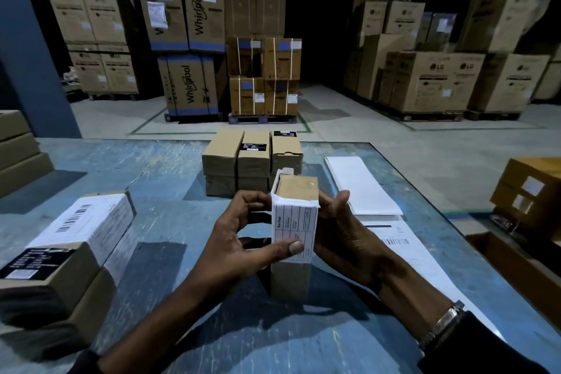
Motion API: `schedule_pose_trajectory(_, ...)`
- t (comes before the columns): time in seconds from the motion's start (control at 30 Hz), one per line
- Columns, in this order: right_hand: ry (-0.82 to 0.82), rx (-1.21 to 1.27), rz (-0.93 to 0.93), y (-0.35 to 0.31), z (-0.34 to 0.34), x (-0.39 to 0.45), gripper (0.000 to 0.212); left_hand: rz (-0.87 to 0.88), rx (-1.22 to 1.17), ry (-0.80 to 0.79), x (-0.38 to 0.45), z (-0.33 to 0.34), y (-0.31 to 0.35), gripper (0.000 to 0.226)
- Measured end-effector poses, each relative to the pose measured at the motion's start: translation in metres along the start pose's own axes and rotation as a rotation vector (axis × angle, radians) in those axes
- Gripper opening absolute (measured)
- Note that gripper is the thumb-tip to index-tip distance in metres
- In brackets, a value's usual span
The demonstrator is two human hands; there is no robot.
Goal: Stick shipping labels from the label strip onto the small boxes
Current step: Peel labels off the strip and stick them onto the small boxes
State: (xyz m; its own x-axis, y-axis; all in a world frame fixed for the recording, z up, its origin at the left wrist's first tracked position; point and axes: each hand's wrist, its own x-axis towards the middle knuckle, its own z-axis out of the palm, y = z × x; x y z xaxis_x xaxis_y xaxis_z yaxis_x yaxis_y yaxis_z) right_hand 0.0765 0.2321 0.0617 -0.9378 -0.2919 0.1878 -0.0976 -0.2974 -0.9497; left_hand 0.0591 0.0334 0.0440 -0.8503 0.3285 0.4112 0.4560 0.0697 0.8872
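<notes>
Both hands clasp one small box (294,276) standing upright at the middle of the blue table (170,222): the left hand (243,240) curls round its left side with the thumb (288,247) flat on the shipping label (294,228), and the right hand (340,234) cups the right side, fingers bent against the cardboard. By my reading the label is being smoothed down, since it already wraps the front face and folds over the top edge, where a loose flap stands up at the back. At 12 o'clock, a stack of small boxes (252,158) waits, some bearing black stickers but no white labels that I can see. At 9 o'clock lies a larger box (79,240) already carrying a barcode label. At 2 o'clock rests a blank white sheet (364,185), and from 3 toward 5 o'clock the label strip (403,249) runs under the right wrist. The next move probably calls for pressing the flap flat, setting this box aside, and peeling a fresh label from the strip.
</notes>
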Motion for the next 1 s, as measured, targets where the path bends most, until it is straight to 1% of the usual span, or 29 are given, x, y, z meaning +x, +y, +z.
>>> schedule_pose_trajectory(0.07,-0.001,-0.03,0.012,0.0005,-0.001,0.0001,0.103,0.006,-0.003,-0.003,-0.0003,0.0001,-0.0008,0.063)
schedule_pose_trajectory(0.1,0.01,-0.028,0.024,0.001,-0.0016,0.0014,0.107,0.005,-0.005,-0.003,-0.0004,-0.0004,-0.0009,0.063)
schedule_pose_trajectory(0.13,0.011,-0.018,0.023,0.0018,-0.0023,0.0025,0.105,0.005,-0.005,-0.003,-0.0003,-0.0009,-0.0011,0.063)
schedule_pose_trajectory(0.23,0.004,0.027,0.006,0.0033,-0.0047,0.0032,0.078,0.001,-0.025,-0.004,-0.0007,-0.0015,-0.0011,0.064)
schedule_pose_trajectory(0.33,0.02,0.02,-0.032,0.0017,-0.0039,0.0031,0.063,0.003,-0.019,0.032,-0.0006,-0.002,-0.0005,0.064)
schedule_pose_trajectory(0.43,0.052,-0.007,-0.068,0.0003,-0.0007,0.0025,0.039,-0.006,-0.036,0.047,0.0002,-0.0036,0.0006,0.059)
schedule_pose_trajectory(0.47,0.064,-0.022,-0.078,0.0012,-0.0002,0.0026,0.039,-0.01,-0.044,0.05,0.0002,-0.0043,0.0007,0.061)
schedule_pose_trajectory(0.53,0.09,-0.061,-0.091,0.0032,0.0008,0.0036,0.045,-0.026,-0.057,0.05,0.0,-0.005,0.001,0.07)
schedule_pose_trajectory(0.6,0.102,-0.075,-0.086,0.0034,0.0013,0.0037,0.059,-0.047,-0.087,0.036,0.0001,-0.0041,0.0007,0.075)
schedule_pose_trajectory(0.63,0.087,-0.056,-0.075,0.003,0.0009,0.0029,0.065,-0.055,-0.108,0.029,0.0003,-0.0035,0.0004,0.075)
schedule_pose_trajectory(0.73,0.027,0.031,-0.074,0.0012,-0.0016,-0.0001,0.065,-0.067,-0.146,0.014,0.0001,-0.0025,-0.0002,0.074)
schedule_pose_trajectory(0.77,0.01,0.045,-0.073,0.0007,-0.0018,-0.0005,0.068,-0.067,-0.148,0.011,-0.0003,-0.0023,0.0001,0.075)
schedule_pose_trajectory(0.87,0.012,0.027,-0.079,0.0019,-0.0023,0.0019,0.087,-0.066,-0.139,0.008,0.0002,-0.0019,-0.0002,0.076)
schedule_pose_trajectory(0.9,0.027,0.017,-0.083,0.0024,-0.0018,0.0025,0.088,-0.065,-0.135,0.009,0.0005,-0.0023,-0.0005,0.077)
schedule_pose_trajectory(1.0,0.084,-0.03,-0.101,0.0032,-0.0017,0.0026,0.074,-0.055,-0.12,0.011,0.0012,-0.0033,-0.0022,0.077)
